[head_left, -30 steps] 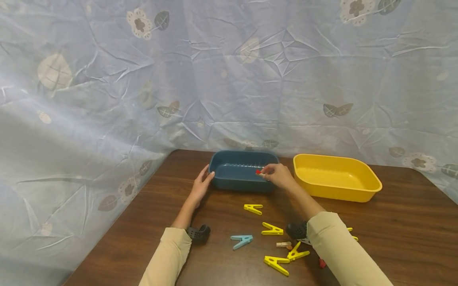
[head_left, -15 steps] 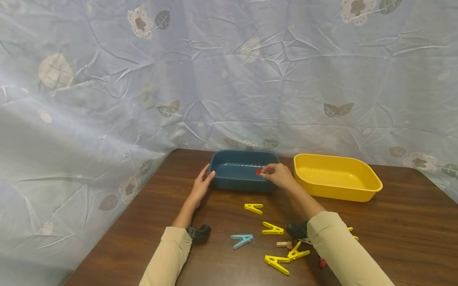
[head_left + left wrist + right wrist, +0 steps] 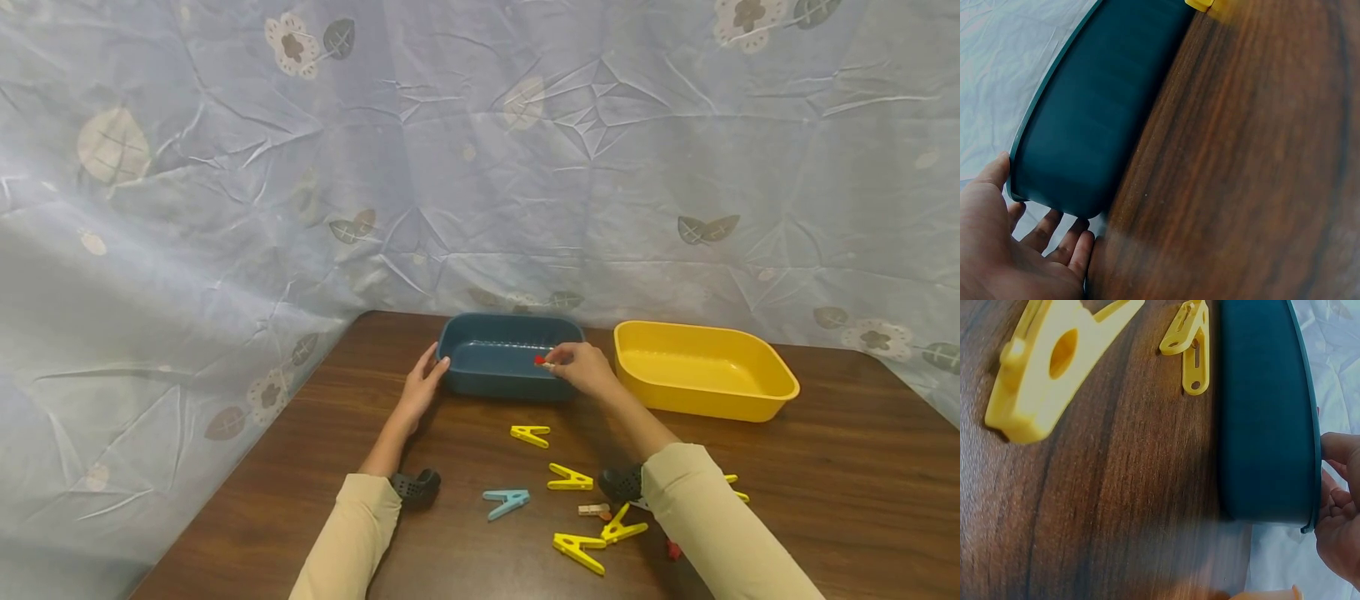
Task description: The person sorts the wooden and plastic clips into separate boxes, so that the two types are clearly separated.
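Observation:
My left hand [image 3: 422, 386] holds the left end of a dark blue plastic basin [image 3: 510, 386]. Its thumb lies at the rim and the fingers lie along the outer end wall in the left wrist view. Over the basin's right front part, my right hand [image 3: 585, 367] pinches a small clothespin [image 3: 547, 363] with a red end and a pale body. In the right wrist view that clothespin is hidden behind the basin wall. Nearer me lie several yellow clothespins [image 3: 571, 477], a light blue clothespin [image 3: 506, 502] and a small wooden clothespin [image 3: 592, 509].
A yellow basin [image 3: 708, 402] stands to the right of the blue one on the brown wooden table [image 3: 862, 467]. A red piece [image 3: 673, 550] and another yellow clothespin [image 3: 738, 492] lie partly behind my right sleeve. A patterned cloth [image 3: 480, 167] hangs behind the table.

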Demonstrator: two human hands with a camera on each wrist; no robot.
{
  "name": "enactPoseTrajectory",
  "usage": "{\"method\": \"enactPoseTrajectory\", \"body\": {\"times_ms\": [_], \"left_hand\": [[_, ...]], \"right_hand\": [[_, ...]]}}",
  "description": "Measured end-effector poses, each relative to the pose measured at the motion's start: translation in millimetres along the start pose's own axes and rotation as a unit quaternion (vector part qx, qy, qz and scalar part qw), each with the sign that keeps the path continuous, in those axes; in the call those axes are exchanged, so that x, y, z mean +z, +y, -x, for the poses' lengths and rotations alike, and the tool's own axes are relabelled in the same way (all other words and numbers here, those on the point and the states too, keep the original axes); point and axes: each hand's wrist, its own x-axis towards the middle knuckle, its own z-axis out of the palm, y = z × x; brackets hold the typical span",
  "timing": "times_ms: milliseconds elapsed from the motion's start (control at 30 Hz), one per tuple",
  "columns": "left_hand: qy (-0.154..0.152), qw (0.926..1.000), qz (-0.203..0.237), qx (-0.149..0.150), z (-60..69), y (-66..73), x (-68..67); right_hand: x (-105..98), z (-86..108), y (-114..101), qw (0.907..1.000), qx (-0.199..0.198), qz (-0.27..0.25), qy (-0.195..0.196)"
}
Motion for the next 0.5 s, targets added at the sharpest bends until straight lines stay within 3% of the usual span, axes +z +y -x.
{"method": "enactPoseTrajectory", "body": {"times_ms": [500], "left_hand": [[-0.001,0.9999,0.014,0.004,1.3,2.4,-0.2]], "right_hand": [[0.5,-1.0,1.6,0.9999,-0.001,-0.011,-0.007]]}}
